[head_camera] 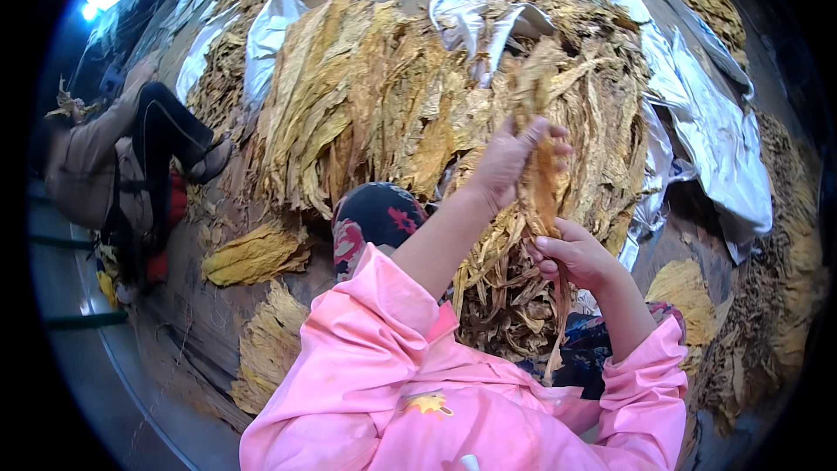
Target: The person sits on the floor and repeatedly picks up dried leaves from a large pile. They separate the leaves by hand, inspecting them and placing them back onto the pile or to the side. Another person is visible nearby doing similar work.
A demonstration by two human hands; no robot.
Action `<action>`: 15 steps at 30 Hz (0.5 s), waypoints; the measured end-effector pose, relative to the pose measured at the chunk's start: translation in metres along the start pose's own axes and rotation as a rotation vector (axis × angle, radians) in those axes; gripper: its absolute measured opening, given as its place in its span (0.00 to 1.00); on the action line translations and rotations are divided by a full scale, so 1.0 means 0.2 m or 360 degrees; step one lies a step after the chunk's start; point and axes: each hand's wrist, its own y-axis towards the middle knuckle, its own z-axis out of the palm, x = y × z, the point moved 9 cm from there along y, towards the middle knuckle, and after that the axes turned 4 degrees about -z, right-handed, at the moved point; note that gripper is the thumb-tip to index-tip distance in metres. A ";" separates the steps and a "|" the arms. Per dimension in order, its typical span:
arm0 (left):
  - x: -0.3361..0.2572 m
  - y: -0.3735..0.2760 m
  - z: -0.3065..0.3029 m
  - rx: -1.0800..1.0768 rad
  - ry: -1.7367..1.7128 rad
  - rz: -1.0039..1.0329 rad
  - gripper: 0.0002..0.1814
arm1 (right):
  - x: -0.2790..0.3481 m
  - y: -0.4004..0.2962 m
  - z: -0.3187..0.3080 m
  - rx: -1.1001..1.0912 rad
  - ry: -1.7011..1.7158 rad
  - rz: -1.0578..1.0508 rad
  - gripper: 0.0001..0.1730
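A long dried leaf (pixel 543 190), brown-yellow and probably tobacco, hangs between my hands above my lap. My left hand (pixel 523 157) is around its upper part, thumb raised, and the leaf top beyond it is blurred. Lower down, my right hand (pixel 565 255) pinches the leaf between thumb and fingers, with a thin strip trailing below. A heap of crumpled dried leaves (pixel 503 314) lies between my legs. Just ahead spreads a wide pile of long flattened dried leaves (pixel 373 98), partly behind my hands.
White woven plastic sheets (pixel 719 150) lie beside and behind the piles. Small leaf bundles rest at left (pixel 255 255) and right (pixel 683 294). A person (pixel 98 163) sits at the far left. More leaves (pixel 752 320) lie along the right edge.
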 end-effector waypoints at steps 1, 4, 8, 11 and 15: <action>0.02 -0.03 0.07 0.0139 -0.0051 -0.0075 0.15 | 0.01 0.00 0.01 -0.0018 0.0038 -0.0023 0.06; 0.09 -0.06 0.04 0.0067 0.0113 -0.0158 0.17 | 0.05 0.01 0.02 0.0021 -0.0015 -0.0142 0.11; -0.33 -0.06 0.01 -0.0219 0.0600 0.0294 0.09 | 0.14 0.04 0.02 -0.0098 -0.0420 -0.0462 0.26; -0.87 -0.13 0.02 -0.0390 0.1279 0.0741 0.10 | 0.19 0.04 -0.05 -0.0204 -0.0352 -0.0540 0.24; -1.43 -0.42 0.07 -0.0612 0.1879 0.1168 0.08 | 0.16 0.05 -0.09 -0.0264 -0.0276 -0.0407 0.19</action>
